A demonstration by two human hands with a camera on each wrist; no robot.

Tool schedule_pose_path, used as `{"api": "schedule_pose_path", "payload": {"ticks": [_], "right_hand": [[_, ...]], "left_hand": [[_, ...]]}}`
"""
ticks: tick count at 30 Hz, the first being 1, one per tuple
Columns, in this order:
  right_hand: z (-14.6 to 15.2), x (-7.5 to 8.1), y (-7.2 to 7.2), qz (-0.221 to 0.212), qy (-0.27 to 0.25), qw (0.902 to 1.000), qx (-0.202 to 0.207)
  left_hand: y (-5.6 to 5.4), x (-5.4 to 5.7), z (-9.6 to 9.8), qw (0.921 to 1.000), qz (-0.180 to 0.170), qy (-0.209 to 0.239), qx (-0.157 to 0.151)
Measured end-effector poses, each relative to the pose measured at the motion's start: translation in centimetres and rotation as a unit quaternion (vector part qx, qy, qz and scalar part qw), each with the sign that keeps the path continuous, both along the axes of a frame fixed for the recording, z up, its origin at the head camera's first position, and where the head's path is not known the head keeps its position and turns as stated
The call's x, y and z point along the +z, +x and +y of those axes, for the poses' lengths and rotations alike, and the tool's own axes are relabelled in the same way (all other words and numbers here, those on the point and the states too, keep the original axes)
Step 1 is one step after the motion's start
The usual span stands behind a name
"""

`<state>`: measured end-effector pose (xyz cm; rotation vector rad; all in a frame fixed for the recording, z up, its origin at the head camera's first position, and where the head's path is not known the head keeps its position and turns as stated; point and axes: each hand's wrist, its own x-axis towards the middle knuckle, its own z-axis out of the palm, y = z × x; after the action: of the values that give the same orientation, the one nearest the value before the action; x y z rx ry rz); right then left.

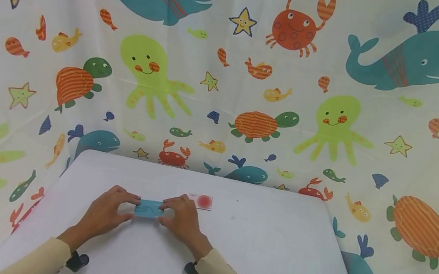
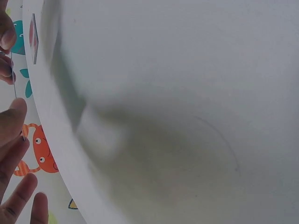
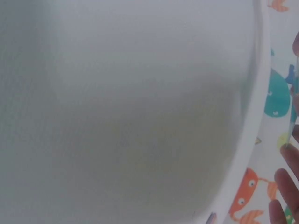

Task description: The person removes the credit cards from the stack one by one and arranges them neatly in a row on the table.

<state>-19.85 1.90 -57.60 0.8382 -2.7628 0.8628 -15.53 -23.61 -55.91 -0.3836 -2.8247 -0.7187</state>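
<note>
A thin, flat blue card (image 1: pixel 148 214) with darker markings is held above the white table between both hands. My left hand (image 1: pixel 106 210) pinches its left end between thumb and fingers. At the opposite end, my right hand (image 1: pixel 182 220) pinches the card the same way. Seen edge-on in the left wrist view, the card is only a narrow line between the left hand (image 2: pixel 14 135) and the other fingertips. The right wrist view catches fingers (image 3: pixel 290 184) at the frame's right edge, beside the card's thin edge. Fingertips cover both card ends.
A small white card with a red disc (image 1: pixel 204 202) lies on the white table (image 1: pixel 262 247), just beyond the right hand. Behind the table hangs a curtain (image 1: pixel 217 94) printed with sea animals. Dark devices sit on both wrists, including a left wrist device (image 1: pixel 77 261).
</note>
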Motion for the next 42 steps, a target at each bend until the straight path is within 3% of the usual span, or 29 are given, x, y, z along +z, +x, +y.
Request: {"api": "schedule_pose_path", "payload": {"ticks": [8,17,42], "right_hand": [[-0.7,-0.3,0.3,0.024,0.004,0.9997,0.009],[-1.7,-0.6,0.5,0.020,0.020,0.9995,0.016],[-5.0,-1.2,1.5,0.018,0.017,0.9992,0.030]], "left_hand": [[0.3,-0.1,-0.9,0.9999,-0.010,0.004,0.007],[0.8,-0.2,-1.9,0.9986,-0.047,0.016,0.022],[2.2,-0.4,-4.4,0.9958,-0.077,0.018,0.045]]}}
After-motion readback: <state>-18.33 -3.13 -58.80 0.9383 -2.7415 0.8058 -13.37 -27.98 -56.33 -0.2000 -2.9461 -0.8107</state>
